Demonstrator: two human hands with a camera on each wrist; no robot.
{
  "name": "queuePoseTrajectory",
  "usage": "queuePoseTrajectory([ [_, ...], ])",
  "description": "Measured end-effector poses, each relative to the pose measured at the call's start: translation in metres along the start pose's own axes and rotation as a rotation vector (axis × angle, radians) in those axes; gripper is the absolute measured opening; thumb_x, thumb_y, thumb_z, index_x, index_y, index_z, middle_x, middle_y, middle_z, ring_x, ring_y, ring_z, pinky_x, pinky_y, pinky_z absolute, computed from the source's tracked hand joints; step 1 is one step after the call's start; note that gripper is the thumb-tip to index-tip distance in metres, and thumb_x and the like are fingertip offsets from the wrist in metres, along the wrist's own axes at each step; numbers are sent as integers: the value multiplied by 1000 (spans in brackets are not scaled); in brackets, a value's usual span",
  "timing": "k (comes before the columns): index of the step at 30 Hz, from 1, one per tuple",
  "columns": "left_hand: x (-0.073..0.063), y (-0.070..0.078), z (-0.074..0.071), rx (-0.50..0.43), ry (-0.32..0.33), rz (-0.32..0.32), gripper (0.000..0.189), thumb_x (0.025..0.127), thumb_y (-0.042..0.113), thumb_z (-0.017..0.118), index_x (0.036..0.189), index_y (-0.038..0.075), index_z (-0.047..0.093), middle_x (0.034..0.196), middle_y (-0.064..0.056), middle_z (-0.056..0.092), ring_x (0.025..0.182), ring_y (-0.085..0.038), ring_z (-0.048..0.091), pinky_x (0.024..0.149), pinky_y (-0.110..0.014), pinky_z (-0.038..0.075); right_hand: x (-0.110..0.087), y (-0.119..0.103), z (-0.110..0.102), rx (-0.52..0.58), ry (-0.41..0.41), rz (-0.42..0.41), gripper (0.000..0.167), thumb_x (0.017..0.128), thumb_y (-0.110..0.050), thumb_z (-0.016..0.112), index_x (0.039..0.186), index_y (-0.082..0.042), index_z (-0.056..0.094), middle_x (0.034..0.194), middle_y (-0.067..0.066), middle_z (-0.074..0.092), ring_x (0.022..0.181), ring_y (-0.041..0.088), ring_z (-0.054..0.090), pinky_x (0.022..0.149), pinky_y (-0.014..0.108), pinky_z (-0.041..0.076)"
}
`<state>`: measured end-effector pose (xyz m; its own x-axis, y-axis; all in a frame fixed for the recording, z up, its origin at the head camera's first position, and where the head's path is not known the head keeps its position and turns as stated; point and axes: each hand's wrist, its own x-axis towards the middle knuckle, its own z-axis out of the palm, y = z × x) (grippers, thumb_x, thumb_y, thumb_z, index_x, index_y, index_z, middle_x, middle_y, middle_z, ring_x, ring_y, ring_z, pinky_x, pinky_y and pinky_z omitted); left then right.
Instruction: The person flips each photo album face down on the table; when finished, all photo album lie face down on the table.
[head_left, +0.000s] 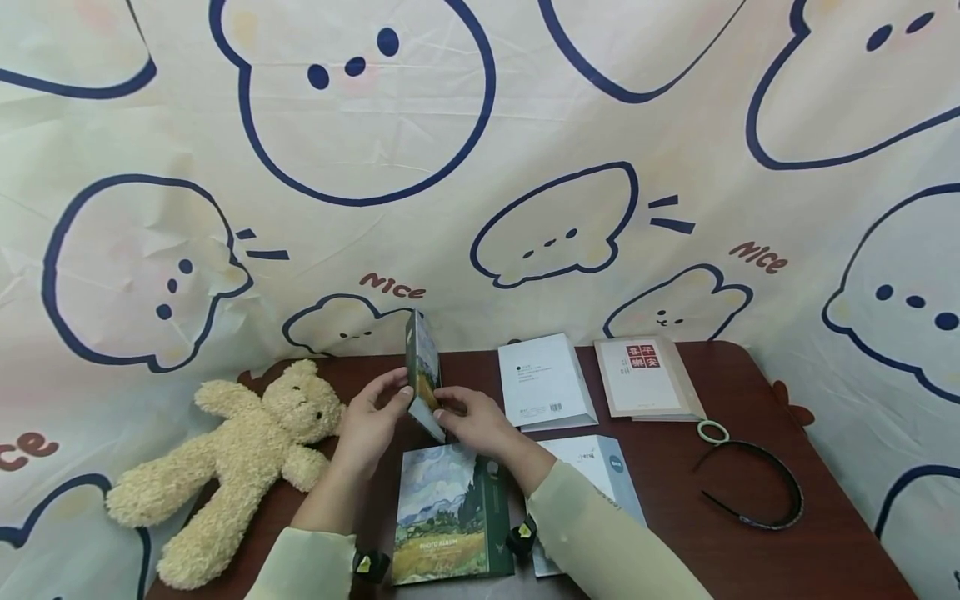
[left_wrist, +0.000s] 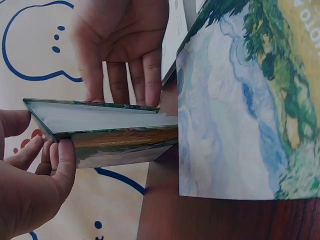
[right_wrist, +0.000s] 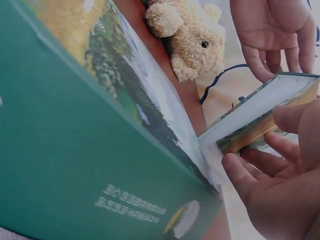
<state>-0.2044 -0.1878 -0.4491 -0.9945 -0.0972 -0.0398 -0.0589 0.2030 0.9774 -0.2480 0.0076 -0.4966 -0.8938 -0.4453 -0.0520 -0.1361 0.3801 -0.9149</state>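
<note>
Both hands hold a thin painted album [head_left: 422, 367] upright on edge above the table's middle. My left hand [head_left: 400, 400] pinches its left side, thumb on the front cover. My right hand [head_left: 447, 410] grips its lower right corner. In the left wrist view my left hand [left_wrist: 41, 139] clasps the thin painted album [left_wrist: 107, 131] by its end, and the right hand's fingers [left_wrist: 122, 75] touch the far edge. The right wrist view has my right hand [right_wrist: 262, 142] pinching the thin painted album [right_wrist: 260, 112]. A larger photo album [head_left: 448, 510] with a green spine lies flat below the hands.
A cream teddy bear [head_left: 240, 458] lies at the table's left. Two white booklets [head_left: 543, 387] [head_left: 600, 467] and a card with red print [head_left: 647, 377] lie to the right. A black headband [head_left: 757, 487] lies near the right edge. A patterned cloth [head_left: 480, 167] hangs behind.
</note>
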Motion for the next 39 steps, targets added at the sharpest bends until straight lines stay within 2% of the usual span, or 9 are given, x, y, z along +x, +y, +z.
queuePoseTrajectory([
  [5,2,-3,5,-41,3,-8,43,106,21,61,147,12,55,142,-12,55,123,-28,56,104,-50,48,0,-3,-4,42,11,-5,43,104,-37,63,144,-22,62,141,7,63,125,22,62,97,44,55],
  [12,5,-8,14,-84,1,-8,41,106,9,55,147,10,53,140,-14,55,122,-30,56,102,-49,52,-1,-10,-12,64,39,-38,43,105,-40,61,144,-21,61,142,3,63,127,23,62,100,46,54],
  [16,6,-11,19,-116,-8,-5,40,107,5,51,146,7,54,139,-15,56,124,-29,57,102,-46,53,-4,-15,-17,104,41,-31,43,106,-39,60,145,-21,60,140,2,64,124,22,64,100,45,54],
  [21,7,-12,24,-138,-15,-24,39,106,3,52,144,8,56,138,-14,57,126,-27,57,103,-44,53,-6,-21,-23,237,34,-16,41,107,-33,59,146,-18,59,143,7,61,117,24,69,99,44,56],
  [27,6,-11,30,-136,-21,-19,40,106,4,53,145,5,54,139,-17,57,127,-31,57,102,-47,53,-6,-22,-29,369,40,-18,40,108,-28,59,146,-15,58,144,8,59,122,25,66,98,42,56],
  [39,8,-14,45,-136,-60,-41,39,105,8,57,144,4,57,138,-17,59,123,-32,61,100,-47,55,-12,-25,-45,400,79,-21,40,107,-26,60,145,-14,59,139,9,62,119,25,67,93,37,59],
])
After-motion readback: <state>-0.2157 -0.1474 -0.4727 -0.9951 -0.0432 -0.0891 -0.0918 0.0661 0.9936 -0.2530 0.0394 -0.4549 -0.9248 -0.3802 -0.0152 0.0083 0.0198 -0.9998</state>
